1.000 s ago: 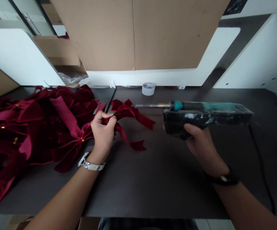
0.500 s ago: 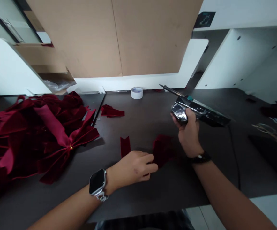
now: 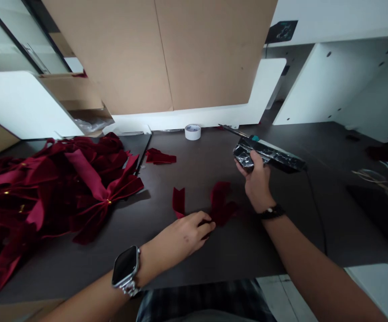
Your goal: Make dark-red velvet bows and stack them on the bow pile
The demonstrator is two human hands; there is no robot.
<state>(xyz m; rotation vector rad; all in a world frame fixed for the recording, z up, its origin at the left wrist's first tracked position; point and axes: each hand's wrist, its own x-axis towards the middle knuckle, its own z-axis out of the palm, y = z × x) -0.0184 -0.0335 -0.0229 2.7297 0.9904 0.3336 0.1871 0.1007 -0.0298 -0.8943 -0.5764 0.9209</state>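
Observation:
My right hand (image 3: 258, 181) grips a soldering iron (image 3: 234, 130) fixed along a block wrapped in shiny black tape (image 3: 246, 154). Its thin tip points up and to the left, away from the ribbon. Low over the table, my left hand (image 3: 189, 235) has its fingers closed on a dark red velvet bow (image 3: 219, 205). Ribbon tails stick out on both sides of the fingers, one a notched strip (image 3: 179, 201); the bow's middle is hidden. A large pile of red velvet bows (image 3: 46, 183), some with gold ties, lies at the left.
A short piece of red ribbon (image 3: 160, 156) and a white tape roll (image 3: 193, 132) lie toward the back. Cardboard (image 3: 207, 58) stands behind the table. Eyeglasses (image 3: 378, 179) lie at the right. A cord (image 3: 318, 214) runs from the iron's block to the table's front.
My right hand has shifted slightly left with the iron. My left hand has moved a little left, and the bow's right tails are turned and spread differently. The camera view has shifted slightly.

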